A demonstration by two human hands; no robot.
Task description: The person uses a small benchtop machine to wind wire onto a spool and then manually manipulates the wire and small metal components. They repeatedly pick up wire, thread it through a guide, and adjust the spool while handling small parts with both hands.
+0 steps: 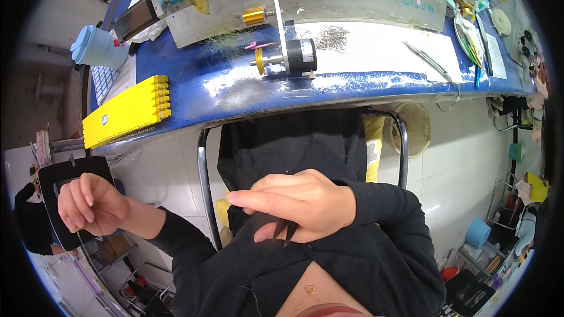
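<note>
My right hand (304, 200) is in front of my chest, its fingers pointing left. Two dark pointed blades (285, 231) stick out below its fingers, blurred; they look like small thread snips or tweezers, and the handle is hidden in the palm. Out to the left, my left hand (94, 204) is raised with curled fingers. A thin greenish line (79, 238) runs down from beneath it; whether the fingers pinch it I cannot tell. Before me on the blue-covered table (238, 90) stands a winding machine with a black motor (302, 55) and a gold spool (254, 16).
A yellow slotted plastic piece (125, 110) lies at the table's left front edge, near a light-blue lidded cup (99, 48). White paper (374, 53) bears a pile of small dark pieces (332, 38) and a pen-like tool (429, 61). A wastebasket (412, 130) stands under the table.
</note>
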